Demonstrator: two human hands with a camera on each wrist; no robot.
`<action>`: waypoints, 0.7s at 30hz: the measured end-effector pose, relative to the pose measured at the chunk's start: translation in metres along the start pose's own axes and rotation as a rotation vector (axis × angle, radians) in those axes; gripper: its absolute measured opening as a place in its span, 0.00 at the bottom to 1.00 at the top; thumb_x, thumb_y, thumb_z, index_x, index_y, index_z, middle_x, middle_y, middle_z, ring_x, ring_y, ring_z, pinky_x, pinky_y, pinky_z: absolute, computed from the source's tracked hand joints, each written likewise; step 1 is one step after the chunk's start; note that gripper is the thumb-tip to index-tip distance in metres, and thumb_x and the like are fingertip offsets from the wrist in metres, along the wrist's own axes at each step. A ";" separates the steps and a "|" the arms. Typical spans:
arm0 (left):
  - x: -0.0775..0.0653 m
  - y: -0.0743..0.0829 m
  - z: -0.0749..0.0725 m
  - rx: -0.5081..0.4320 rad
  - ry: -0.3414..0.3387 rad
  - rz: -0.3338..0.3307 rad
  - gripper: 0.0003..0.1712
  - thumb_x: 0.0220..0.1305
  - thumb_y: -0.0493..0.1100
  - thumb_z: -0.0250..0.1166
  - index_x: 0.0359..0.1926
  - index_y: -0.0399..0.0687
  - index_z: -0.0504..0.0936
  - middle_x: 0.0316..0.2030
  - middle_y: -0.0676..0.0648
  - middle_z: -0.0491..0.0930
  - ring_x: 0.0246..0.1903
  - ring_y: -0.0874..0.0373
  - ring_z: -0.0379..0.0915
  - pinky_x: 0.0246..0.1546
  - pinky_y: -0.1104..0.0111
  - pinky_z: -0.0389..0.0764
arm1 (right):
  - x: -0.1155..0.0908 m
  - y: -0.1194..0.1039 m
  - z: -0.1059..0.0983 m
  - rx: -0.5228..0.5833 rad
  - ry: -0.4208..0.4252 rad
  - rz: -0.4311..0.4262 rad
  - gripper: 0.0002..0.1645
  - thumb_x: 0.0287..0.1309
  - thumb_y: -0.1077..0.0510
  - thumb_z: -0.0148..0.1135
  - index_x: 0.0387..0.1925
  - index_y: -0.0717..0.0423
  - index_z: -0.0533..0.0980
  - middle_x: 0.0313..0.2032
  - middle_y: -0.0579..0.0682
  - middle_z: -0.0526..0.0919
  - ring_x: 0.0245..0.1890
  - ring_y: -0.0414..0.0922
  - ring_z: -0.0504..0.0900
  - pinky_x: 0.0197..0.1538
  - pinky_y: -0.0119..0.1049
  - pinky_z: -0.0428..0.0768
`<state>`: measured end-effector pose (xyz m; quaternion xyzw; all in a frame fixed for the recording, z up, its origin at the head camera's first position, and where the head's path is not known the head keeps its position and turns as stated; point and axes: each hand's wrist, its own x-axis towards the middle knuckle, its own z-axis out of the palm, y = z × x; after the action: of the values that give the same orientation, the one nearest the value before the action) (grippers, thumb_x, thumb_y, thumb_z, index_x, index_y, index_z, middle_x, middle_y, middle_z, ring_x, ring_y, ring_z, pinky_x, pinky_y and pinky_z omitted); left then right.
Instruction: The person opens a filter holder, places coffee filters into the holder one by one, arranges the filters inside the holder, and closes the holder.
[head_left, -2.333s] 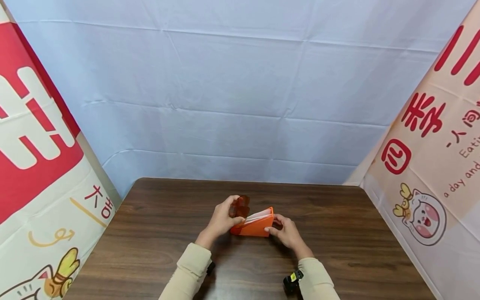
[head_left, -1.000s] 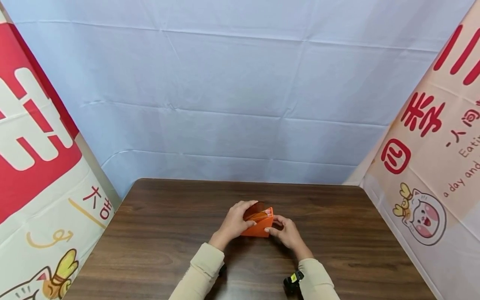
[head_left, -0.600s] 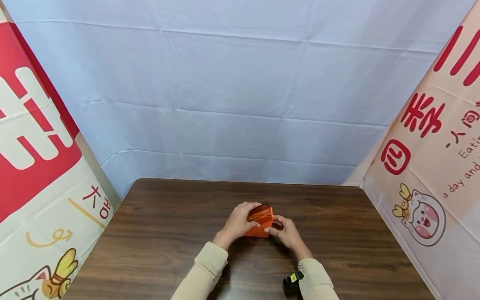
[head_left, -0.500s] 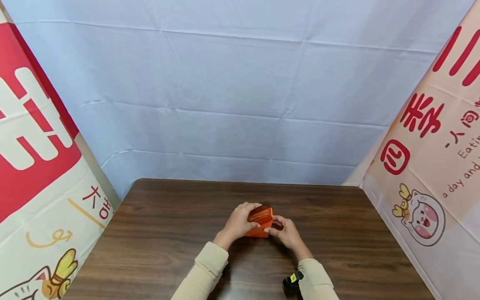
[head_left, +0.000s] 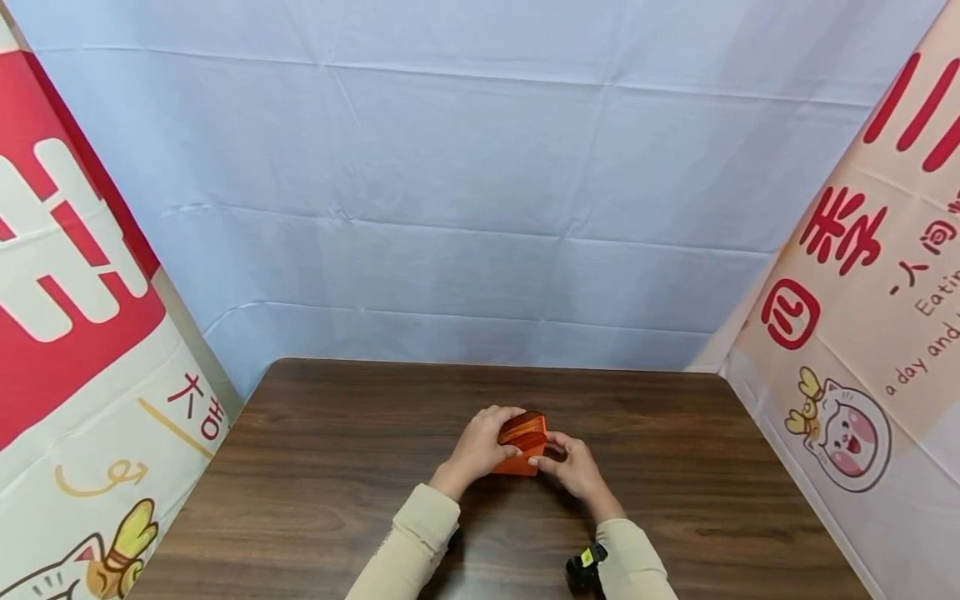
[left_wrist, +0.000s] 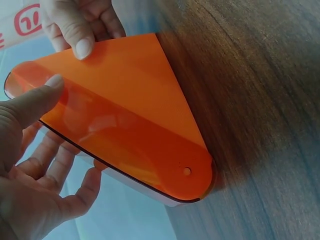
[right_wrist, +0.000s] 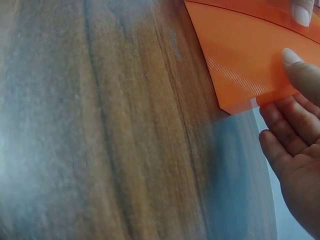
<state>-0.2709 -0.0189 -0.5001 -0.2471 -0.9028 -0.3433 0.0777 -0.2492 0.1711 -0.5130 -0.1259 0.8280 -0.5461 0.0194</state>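
Note:
A small orange wedge-shaped case [head_left: 517,465] stands on the table in front of me. Its see-through orange hinged lid [left_wrist: 107,125] lies down over the slanted top, with a round hinge pin near one corner. My left hand [head_left: 480,446] holds the lid, thumb on the near face and fingers round the far side. My right hand [head_left: 576,468] pinches the case's right end between thumb and fingers. In the right wrist view, the thumb of my right hand [right_wrist: 300,145] presses the case's orange side. What the case contains is mostly hidden by the lid.
The brown wood-grain table [head_left: 337,425] extends around the case. A pale cloth backdrop [head_left: 465,192] hangs behind it, with printed cloths [head_left: 847,333] at both sides. A black wrist camera [head_left: 583,567] sits by my right sleeve.
My left hand has moved right, swinging the lid from raised to lowered over the case and covering the white sheets inside. My right hand has stayed at the right end.

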 end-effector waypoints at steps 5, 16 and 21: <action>-0.003 0.001 -0.003 0.029 -0.018 -0.012 0.45 0.46 0.46 0.75 0.66 0.54 0.65 0.55 0.48 0.71 0.52 0.52 0.68 0.50 0.56 0.70 | 0.000 0.004 0.002 0.064 -0.005 -0.016 0.31 0.49 0.70 0.66 0.56 0.72 0.67 0.49 0.65 0.77 0.50 0.59 0.75 0.48 0.48 0.75; -0.037 -0.012 -0.030 0.138 0.073 -0.014 0.48 0.50 0.61 0.69 0.69 0.51 0.60 0.61 0.41 0.66 0.58 0.43 0.62 0.50 0.43 0.64 | -0.006 0.019 -0.004 -0.184 0.103 -0.101 0.39 0.49 0.70 0.66 0.64 0.64 0.62 0.58 0.68 0.68 0.57 0.63 0.67 0.53 0.57 0.68; -0.050 -0.019 -0.042 0.256 0.141 -0.019 0.44 0.54 0.63 0.64 0.67 0.50 0.63 0.62 0.40 0.64 0.61 0.39 0.58 0.50 0.39 0.61 | -0.013 0.017 -0.008 -0.408 0.195 -0.190 0.32 0.52 0.66 0.63 0.60 0.66 0.66 0.58 0.69 0.67 0.56 0.66 0.66 0.53 0.62 0.65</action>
<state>-0.2377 -0.0780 -0.4953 -0.2018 -0.9339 -0.2426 0.1684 -0.2409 0.1880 -0.5266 -0.1513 0.9035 -0.3764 -0.1381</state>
